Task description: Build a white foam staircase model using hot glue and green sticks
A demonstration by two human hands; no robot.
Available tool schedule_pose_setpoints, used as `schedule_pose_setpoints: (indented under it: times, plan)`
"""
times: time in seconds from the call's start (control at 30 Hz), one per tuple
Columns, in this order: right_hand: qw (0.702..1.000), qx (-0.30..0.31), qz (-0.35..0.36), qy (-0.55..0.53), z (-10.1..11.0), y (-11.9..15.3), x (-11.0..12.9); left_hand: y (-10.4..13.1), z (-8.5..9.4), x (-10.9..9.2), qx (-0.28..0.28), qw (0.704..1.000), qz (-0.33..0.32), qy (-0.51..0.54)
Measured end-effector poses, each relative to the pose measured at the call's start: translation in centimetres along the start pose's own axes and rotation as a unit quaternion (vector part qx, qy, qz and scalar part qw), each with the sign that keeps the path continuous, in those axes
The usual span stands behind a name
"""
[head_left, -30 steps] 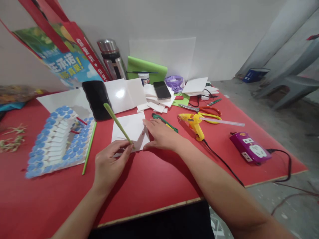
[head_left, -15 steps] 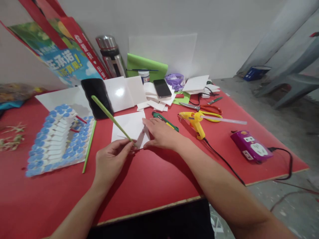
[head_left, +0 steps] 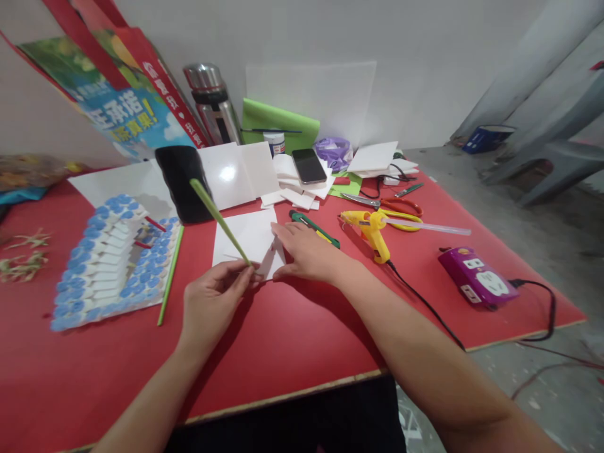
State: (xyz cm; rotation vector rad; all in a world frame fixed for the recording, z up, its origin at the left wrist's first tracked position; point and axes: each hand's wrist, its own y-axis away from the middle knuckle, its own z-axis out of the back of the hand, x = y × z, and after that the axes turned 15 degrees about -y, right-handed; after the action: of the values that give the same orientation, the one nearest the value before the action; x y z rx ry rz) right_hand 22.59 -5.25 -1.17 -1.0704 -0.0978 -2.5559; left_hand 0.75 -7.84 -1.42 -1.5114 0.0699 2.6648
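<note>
My left hand (head_left: 214,302) pinches the lower end of a thin green stick (head_left: 219,220), which slants up to the left over a white foam board piece (head_left: 245,229). Flat on that board's right side rests my right hand (head_left: 306,251), fingers stretched out and holding nothing. Just beyond its fingers lies a green and yellow utility knife (head_left: 314,228). A second green stick (head_left: 170,277) lies to the left, beside a small model (head_left: 111,264) with white steps, blue round pieces and red posts.
Right of my hands lie a yellow hot glue gun (head_left: 370,233), scissors (head_left: 406,214) and a purple power socket box (head_left: 476,277). Behind stand a dark phone (head_left: 184,182), a steel flask (head_left: 212,104) and a bag (head_left: 127,100). Another phone (head_left: 309,166) rests on white offcuts.
The green stick's upper end has shifted slightly right and its lean is a little steeper. My right hand keeps its place on the board. The whole view has shifted very slightly.
</note>
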Motion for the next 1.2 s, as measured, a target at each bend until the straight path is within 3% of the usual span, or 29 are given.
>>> schedule_pose_setpoints:
  times: [0.13,0.67,0.9,1.2]
  plan:
    - [1.0,0.007,-0.009,0.002,0.11,0.07,0.27,0.03,0.12,-0.12,-0.017,1.0,-0.006,-0.021]
    - [1.0,0.015,-0.015,0.009,0.14,-0.02,0.37,-0.22,0.21,0.74,0.027,0.997,0.025,0.071]
    - [1.0,0.016,-0.004,0.015,0.0,-0.14,0.09,-0.17,0.6,0.55,0.005,0.997,0.022,0.076]
    - [1.0,0.011,-0.005,0.01,-0.11,-0.05,0.12,-0.29,0.13,0.6,0.032,0.998,0.029,0.056]
